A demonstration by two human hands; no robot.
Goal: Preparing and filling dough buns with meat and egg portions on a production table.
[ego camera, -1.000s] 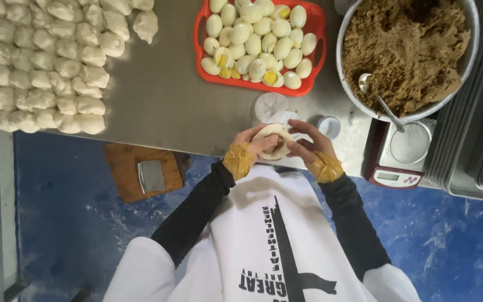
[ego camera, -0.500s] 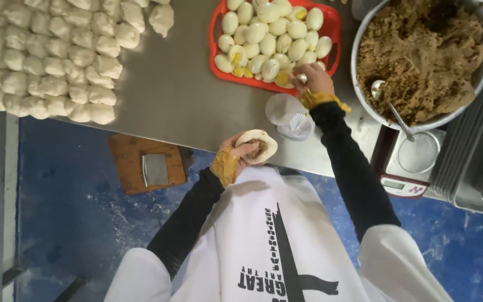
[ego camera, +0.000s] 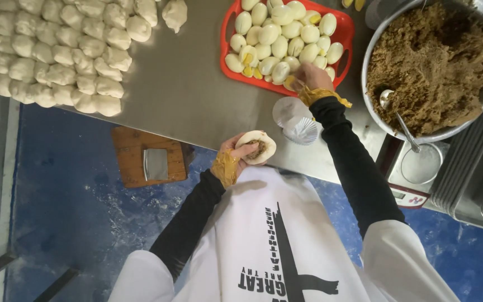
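The left hand cups a round dough disc with brown filling in its middle, fingers curled around it in a holding grip, just off the worktop edge. At one o'clock from it, the right hand reaches into the red tray of peeled eggs, fingertips pinching one (the grip itself is partly hidden). A bowl of filling sits at three o'clock of the tray; dough balls lie at nine o'clock.

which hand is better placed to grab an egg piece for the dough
Right. The right hand is already at the red tray touching the egg halves, while the left hand is busy cupping the filled dough round.
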